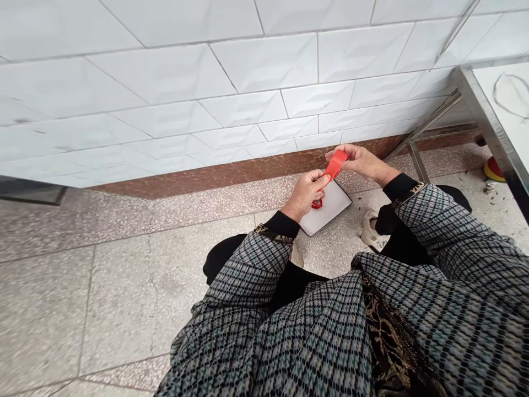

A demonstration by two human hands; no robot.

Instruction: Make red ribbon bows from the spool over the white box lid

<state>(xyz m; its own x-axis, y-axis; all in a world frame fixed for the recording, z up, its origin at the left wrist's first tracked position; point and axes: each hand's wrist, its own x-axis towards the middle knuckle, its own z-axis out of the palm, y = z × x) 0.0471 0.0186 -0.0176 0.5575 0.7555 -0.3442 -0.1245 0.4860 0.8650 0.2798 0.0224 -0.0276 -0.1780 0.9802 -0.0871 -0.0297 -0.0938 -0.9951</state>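
Red strip [336, 164], held up between both hands: right hand [360, 163] pinching its upper end, left hand [305, 194] closed on its lower end. Red loop [317, 204] just below left hand, against white black-edged card [334, 209]. Beyond: white tiled wall [248, 110]; steel-edged table [491, 127].

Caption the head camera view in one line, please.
Left hand and right hand pinch a red strip above a black-edged white card, with a red piece under the left hand.

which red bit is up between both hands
The flat red strip, held up between the left hand and right hand. The small curled red piece lies lower, below the left hand, over a white card.
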